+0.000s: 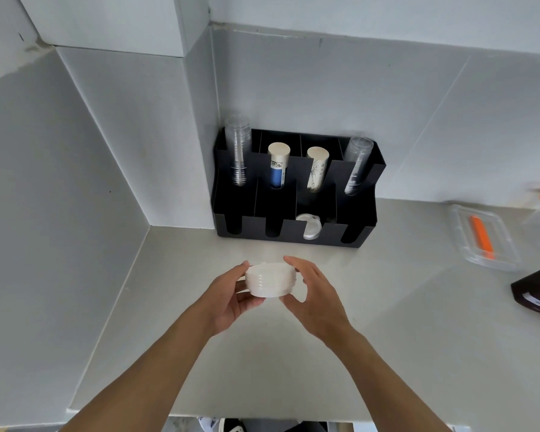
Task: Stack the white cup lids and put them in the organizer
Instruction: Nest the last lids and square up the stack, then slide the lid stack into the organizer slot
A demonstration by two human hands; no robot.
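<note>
Stack of white cup lids (270, 280), clamped at its rim between left hand (231, 294) and right hand (314, 294), held just in front of the black organizer (262, 198), above the counter (387, 307). Probably light, thin, flexible plastic, likely to slide apart; best gripped at opposite edges. One lid (308, 226) already inside organizer's front slot.

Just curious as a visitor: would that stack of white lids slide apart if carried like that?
Probably not: the stack of white lids looks nested, held between left hand and right hand. Likely light, thin plastic that flexes if squeezed.
</note>
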